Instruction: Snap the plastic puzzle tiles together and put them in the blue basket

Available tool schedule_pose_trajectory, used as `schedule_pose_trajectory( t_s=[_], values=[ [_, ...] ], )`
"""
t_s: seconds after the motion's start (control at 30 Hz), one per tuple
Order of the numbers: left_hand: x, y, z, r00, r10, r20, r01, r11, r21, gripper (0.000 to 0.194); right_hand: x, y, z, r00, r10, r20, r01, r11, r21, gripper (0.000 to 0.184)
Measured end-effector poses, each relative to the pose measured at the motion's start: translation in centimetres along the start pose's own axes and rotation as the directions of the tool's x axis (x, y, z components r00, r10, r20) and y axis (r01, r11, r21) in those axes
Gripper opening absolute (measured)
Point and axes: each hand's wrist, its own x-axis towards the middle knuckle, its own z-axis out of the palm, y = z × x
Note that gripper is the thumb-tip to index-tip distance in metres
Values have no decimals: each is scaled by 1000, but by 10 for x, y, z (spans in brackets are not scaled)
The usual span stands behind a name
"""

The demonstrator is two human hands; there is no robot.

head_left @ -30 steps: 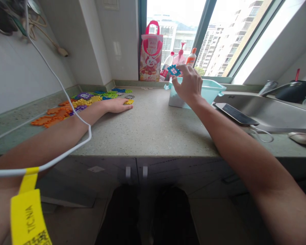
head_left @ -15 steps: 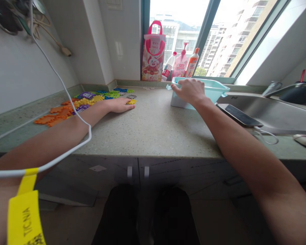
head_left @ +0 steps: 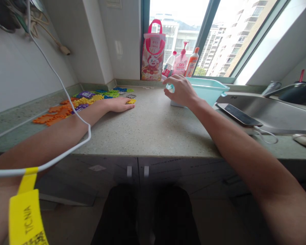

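Note:
My left hand (head_left: 120, 104) lies flat on the speckled counter (head_left: 153, 126), fingers stretched out, its tips against a yellow plastic tile (head_left: 131, 101). Behind it lies a spread of coloured interlocking tiles (head_left: 76, 103), orange, yellow, purple, green and blue. My right hand (head_left: 180, 90) hovers in front of the near left corner of a light teal plastic tub (head_left: 210, 87), fingers loosely curled and apart, with nothing visible in them.
A pink gift bag (head_left: 153, 54) and bottles (head_left: 180, 63) stand on the window sill. A phone (head_left: 238, 114) lies at the edge of the steel sink (head_left: 275, 112). A white cable (head_left: 66, 95) crosses my left arm, with a yellow tag (head_left: 27, 214).
A second ago my right hand held a blue tile above the tub; it dipped to the tub's rim, the tile is gone, and the hand has drawn back left. My left hand stayed still.

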Motion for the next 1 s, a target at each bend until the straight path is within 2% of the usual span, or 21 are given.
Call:
schedule_pose_trajectory(
  t_s=[0.17,0.4,0.67,0.9,1.0],
  values=[
    [0,-2,1,1000,3,-3,-3,1000,4,106,-2,-22,-5,986,-88,144,76,994,83,40],
    [3,-4,3,1000,21,-3,-21,1000,-1,102,-3,-21,0,985,-98,141,67,976,207,29],
    [2,-3,2,1000,30,-9,-30,999,32,96,-3,-15,13,982,-125,145,87,966,244,26],
    [0,-2,0,1000,4,5,-4,1000,23,98,-3,-18,12,970,-124,211,77,973,217,26],
    [1,-5,1,1000,6,1,-6,1000,6,99,-3,-20,12,953,-117,278,59,976,211,25]
  ],
)
